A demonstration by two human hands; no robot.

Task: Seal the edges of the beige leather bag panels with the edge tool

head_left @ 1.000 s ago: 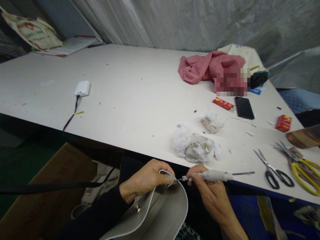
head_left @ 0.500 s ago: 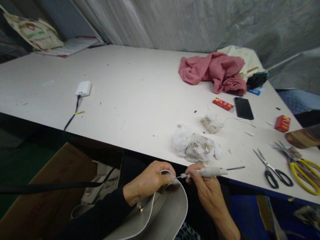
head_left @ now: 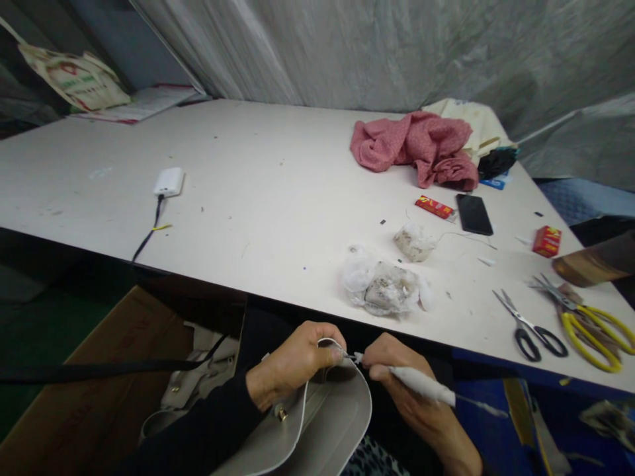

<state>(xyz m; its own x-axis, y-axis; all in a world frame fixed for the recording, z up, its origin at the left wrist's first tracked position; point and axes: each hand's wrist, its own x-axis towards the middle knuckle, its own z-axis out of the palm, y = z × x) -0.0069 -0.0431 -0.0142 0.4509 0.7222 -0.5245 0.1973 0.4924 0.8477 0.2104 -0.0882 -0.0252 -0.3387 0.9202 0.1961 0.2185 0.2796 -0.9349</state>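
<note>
We count two hands here, near each other but apart, both below the near edge of one white table [head_left: 278, 211]. Our left hand [head_left: 302, 357] is clamped on one grey bag [head_left: 342, 416], thumb and fingers pinching its upper edge; the bag hangs below the table edge with its mouth upward and one gold-coloured stud [head_left: 282, 414] showing. Our right hand [head_left: 411, 383] grips one white-wrapped tool [head_left: 424, 385], its thin front end just beside the pinched edge; whether it enters the material we cannot tell. On the table we count two pairs of scissors, one black-handled [head_left: 526, 322] and one yellow-handled [head_left: 570, 304], two plastic-wrapped lumps, the larger [head_left: 389, 287] nearer us and the smaller [head_left: 415, 243] behind it, and two red boxes, one flat [head_left: 434, 207], one upright [head_left: 548, 241]. There are also one black phone [head_left: 474, 214], one pink cloth [head_left: 411, 149] and one white device [head_left: 169, 181] with one dark cable [head_left: 157, 211]. Beside our left arm stands one cardboard box [head_left: 99, 423] holding grey pieces we cannot count.
</note>
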